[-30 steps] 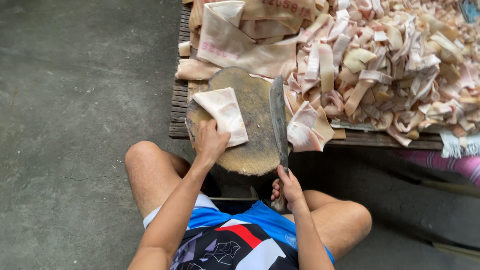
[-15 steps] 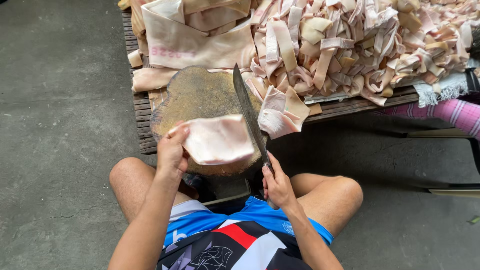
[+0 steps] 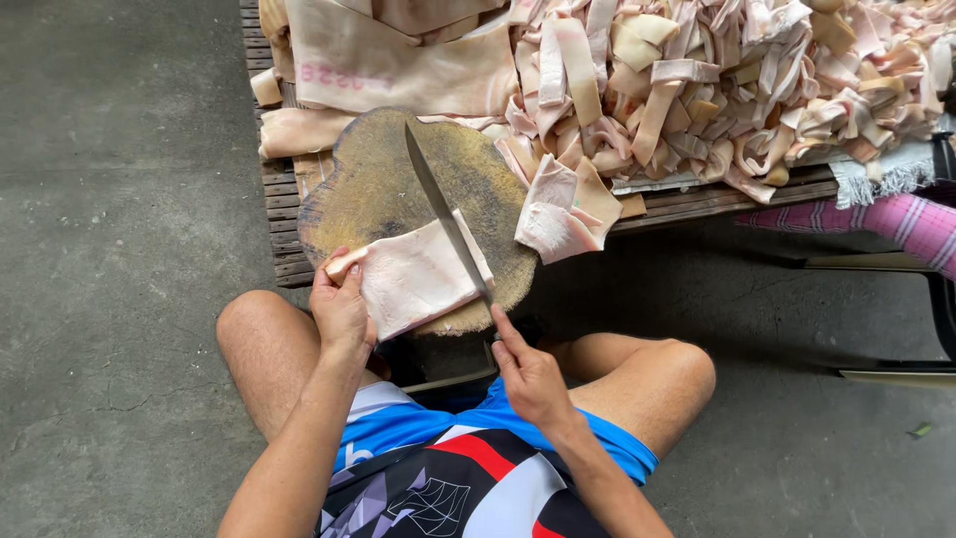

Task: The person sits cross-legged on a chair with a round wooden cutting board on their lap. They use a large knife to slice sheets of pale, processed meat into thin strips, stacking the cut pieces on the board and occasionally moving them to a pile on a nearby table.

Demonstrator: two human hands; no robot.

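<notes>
Slicing step: left hand [image 3: 341,311] pins the pale pork-skin slab [image 3: 410,277] at the round chopping block's [image 3: 373,179] 6 o'clock, right hand [image 3: 533,379] closed on the long knife [image 3: 446,224] across its right end; next stroke likely needs fingers kept clear.

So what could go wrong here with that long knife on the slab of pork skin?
1. The left hand presses the pork skin slab not far from the knife; a slip on the greasy surface might bring the blade to the fingers.
2. The slab hangs over the near edge of the round wooden block, so it may shift under the cut.
3. The right hand works just above bare knees; a dropped knife could hit them.
</notes>
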